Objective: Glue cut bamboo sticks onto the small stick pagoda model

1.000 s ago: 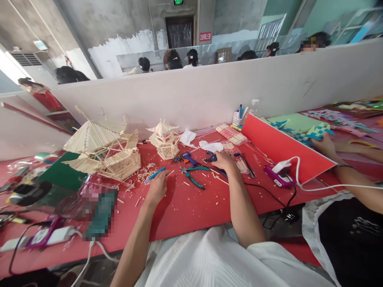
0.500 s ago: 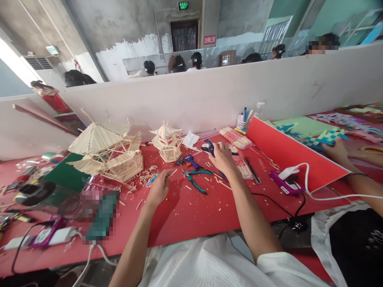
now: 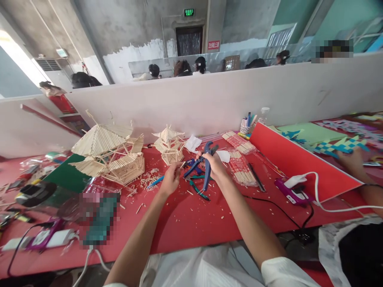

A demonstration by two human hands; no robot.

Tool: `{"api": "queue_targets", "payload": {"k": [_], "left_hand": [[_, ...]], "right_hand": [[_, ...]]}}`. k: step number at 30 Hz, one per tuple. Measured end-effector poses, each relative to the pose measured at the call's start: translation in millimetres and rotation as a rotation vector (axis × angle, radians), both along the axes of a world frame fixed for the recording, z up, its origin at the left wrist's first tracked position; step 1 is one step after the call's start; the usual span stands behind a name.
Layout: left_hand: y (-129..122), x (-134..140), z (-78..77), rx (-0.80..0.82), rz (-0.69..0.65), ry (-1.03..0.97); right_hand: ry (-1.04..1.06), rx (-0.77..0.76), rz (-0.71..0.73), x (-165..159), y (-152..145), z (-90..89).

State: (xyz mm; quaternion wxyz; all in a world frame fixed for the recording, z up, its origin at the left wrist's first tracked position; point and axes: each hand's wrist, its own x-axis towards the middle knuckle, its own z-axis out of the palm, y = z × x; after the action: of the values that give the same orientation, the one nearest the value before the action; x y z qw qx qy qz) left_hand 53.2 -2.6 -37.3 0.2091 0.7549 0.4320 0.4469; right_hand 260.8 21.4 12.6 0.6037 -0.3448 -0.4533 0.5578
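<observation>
My left hand (image 3: 171, 179) is closed, pinching a short wooden stick (image 3: 182, 164) between thumb and fingertips. Close by on the right, my right hand (image 3: 214, 166) is wrapped round a dark blue hand cutter (image 3: 207, 179), its two handles spread apart and its head pointing away from me. Beneath the hands lie green-handled pliers (image 3: 200, 192) and a partly hidden blue glue gun (image 3: 189, 162). A small stick-built pavilion (image 3: 168, 148) stands behind my left hand, and a larger pavilion model (image 3: 109, 155) stands farther left. A blue pen-like tool (image 3: 156, 181) rests beside my left hand.
Chopstick packs (image 3: 243, 169) lie on the red table (image 3: 185, 227) to the right, near a red board (image 3: 302, 159) and a purple power strip (image 3: 291, 192). At left are a phone (image 3: 101, 219) and a clear bottle (image 3: 48, 195). A co-worker's hand (image 3: 353, 159) holds checkered paper.
My right hand has brought the cutter left and nearer me, and its handles now stand spread. My left hand, still pinching the stick, has shifted slightly right, towards the cutter.
</observation>
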Motion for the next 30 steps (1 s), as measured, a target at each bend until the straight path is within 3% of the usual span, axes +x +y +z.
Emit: {"api": "queue_targets", "payload": {"k": [4, 10, 20, 30], "left_hand": [[-3, -11, -2.5, 0.015, 0.004, 0.08], [4, -22, -0.7, 0.01, 0.071, 0.031], [-11, 2, 3.8, -0.143, 0.005, -0.085], [-13, -3, 10.2, -0.105, -0.112, 0.287]], "right_hand": [[0.048, -0.041, 0.075, -12, -9, -11.7], [0.117, -0.051, 0.12, -20, -17, -15.4], [0.238, -0.044, 0.051, -20, -8, -25.3], [0.256, -0.025, 0.098, -24, -11, -30.3]]}}
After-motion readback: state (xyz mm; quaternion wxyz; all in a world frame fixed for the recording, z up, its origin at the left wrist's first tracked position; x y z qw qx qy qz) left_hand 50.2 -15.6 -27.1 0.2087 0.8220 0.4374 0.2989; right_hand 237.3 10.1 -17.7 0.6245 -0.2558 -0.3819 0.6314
